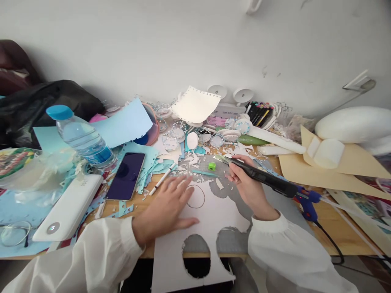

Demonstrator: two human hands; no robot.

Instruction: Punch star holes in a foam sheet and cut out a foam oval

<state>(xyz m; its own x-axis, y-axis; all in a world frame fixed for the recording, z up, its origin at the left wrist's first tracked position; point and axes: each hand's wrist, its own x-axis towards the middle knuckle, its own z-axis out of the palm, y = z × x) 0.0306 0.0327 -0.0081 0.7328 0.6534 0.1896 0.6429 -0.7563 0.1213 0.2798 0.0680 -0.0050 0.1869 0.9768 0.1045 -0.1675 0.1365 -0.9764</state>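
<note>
My left hand [166,203] lies on a white sheet of foam board [171,248], fingers spread and holding nothing. A pencil-drawn circle [196,197] shows beside its fingertips. Nearer to me the sheet has a cut-out round hole [197,256] and a rounded notch along its right side. My right hand [246,183] is closed round a long black utility knife [265,177], raised above the far right part of the sheet. Its tip points left, near a small bright green sharpener-like block [211,166]. Under the sheet lies a grey cutting mat [293,211], which overhangs nothing visible.
A water bottle [84,138], a phone [126,176], a white power bank [69,207] and a white pen [162,179] are on the left. Scraps and white discs [192,141] crowd the back. A blue glue gun [307,203] with a cord lies right, beside tan card [293,167].
</note>
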